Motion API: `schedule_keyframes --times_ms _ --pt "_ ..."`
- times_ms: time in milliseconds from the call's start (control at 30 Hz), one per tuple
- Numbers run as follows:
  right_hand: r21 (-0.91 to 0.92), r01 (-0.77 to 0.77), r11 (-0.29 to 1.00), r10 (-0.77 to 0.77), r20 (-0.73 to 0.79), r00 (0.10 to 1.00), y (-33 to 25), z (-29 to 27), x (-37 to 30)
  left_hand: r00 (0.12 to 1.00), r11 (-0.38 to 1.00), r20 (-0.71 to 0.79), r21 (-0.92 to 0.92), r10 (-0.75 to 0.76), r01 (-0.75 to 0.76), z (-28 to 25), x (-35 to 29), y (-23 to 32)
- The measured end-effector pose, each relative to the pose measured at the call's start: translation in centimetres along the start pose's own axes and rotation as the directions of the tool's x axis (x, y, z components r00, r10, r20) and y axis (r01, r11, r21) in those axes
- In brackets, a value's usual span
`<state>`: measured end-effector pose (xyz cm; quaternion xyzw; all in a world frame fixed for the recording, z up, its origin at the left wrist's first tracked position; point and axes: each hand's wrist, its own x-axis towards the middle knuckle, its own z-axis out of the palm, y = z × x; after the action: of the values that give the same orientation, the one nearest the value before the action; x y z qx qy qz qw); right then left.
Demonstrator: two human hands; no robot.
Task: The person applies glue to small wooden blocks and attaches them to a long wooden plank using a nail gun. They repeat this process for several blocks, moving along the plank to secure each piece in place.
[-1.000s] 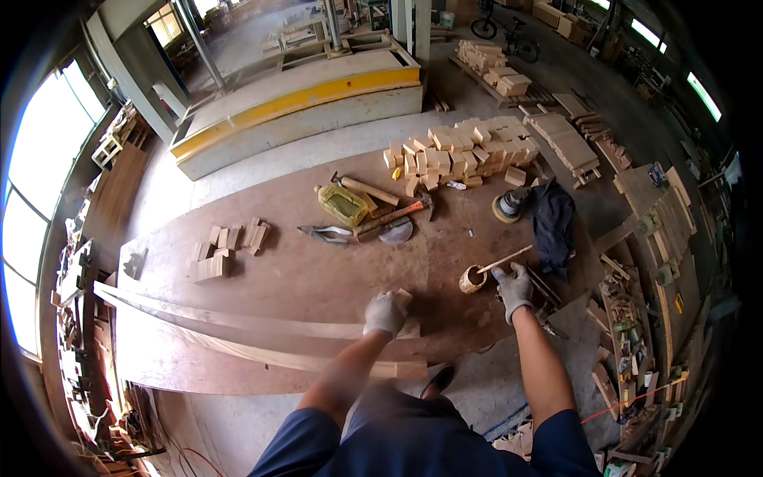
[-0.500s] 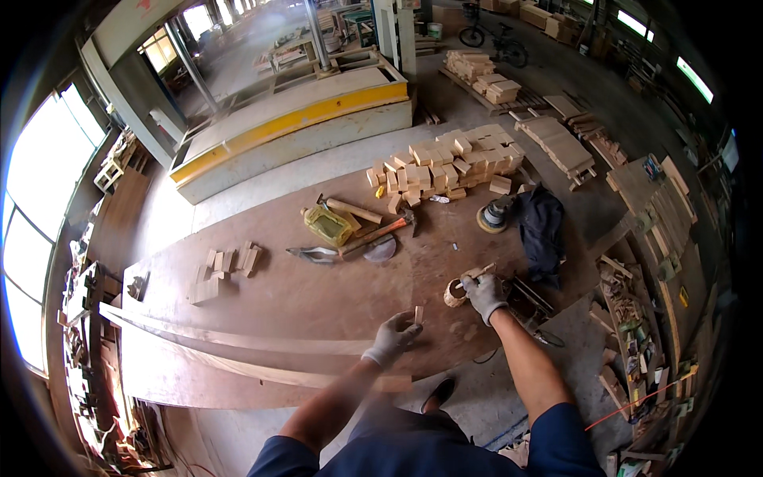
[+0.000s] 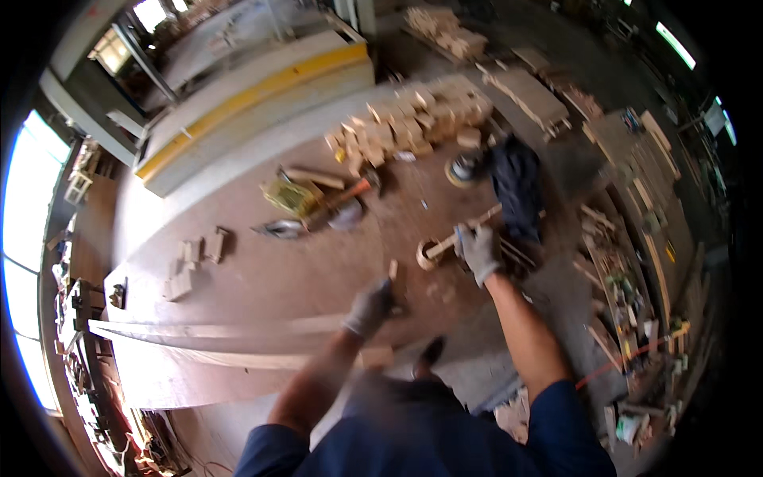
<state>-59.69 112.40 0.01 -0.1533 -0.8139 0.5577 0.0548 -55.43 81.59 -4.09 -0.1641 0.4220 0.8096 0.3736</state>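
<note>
Pinching small wood block (image 3: 394, 269) in left hand (image 3: 372, 307), just below frame centre; gripping wooden stick (image 3: 443, 246) in right hand (image 3: 479, 251), right of centre, one end at round pot (image 3: 422, 257).

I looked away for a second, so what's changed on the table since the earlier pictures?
The right hand has closed on the stick at the cup; earlier its fingers were only beside it. The left hand, still holding a small wood block, has brought it closer to the cup. The block pile, sander and yellow bottle stayed put.
</note>
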Motion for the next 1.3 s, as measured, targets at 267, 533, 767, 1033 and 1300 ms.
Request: schedule_keyframes --times_ms 267,533,767,1033,1300 --pt "0.226 -0.159 0.961 0.175 -0.053 0.983 -3.9 0.0 -1.8 0.973 0.995 0.212 0.005 0.092 -0.096 -2.6 4.7 -2.4" --pt "0.222 -0.254 0.941 0.264 -0.015 0.964 -3.2 0.7 -2.2 0.972 0.942 0.233 -0.33 0.016 0.064 -0.2 4.3 -1.3" --pt "0.415 -0.272 0.868 0.335 -0.086 0.938 -2.2 -0.6 -2.3 0.961 0.915 0.275 -0.384 -0.011 0.12 -0.2 4.5 -1.0" --pt "0.59 -0.23 0.774 0.34 -0.081 0.937 -1.7 -2.3 -3.2 0.967 0.904 0.25 -0.402 -0.043 0.144 0.1 5.5 -1.4" --pt "0.625 -0.173 0.761 0.221 0.001 0.975 -3.5 -1.9 -6.3 0.949 0.9 0.311 -0.398 -0.048 0.176 1.7 6.6 -2.0"
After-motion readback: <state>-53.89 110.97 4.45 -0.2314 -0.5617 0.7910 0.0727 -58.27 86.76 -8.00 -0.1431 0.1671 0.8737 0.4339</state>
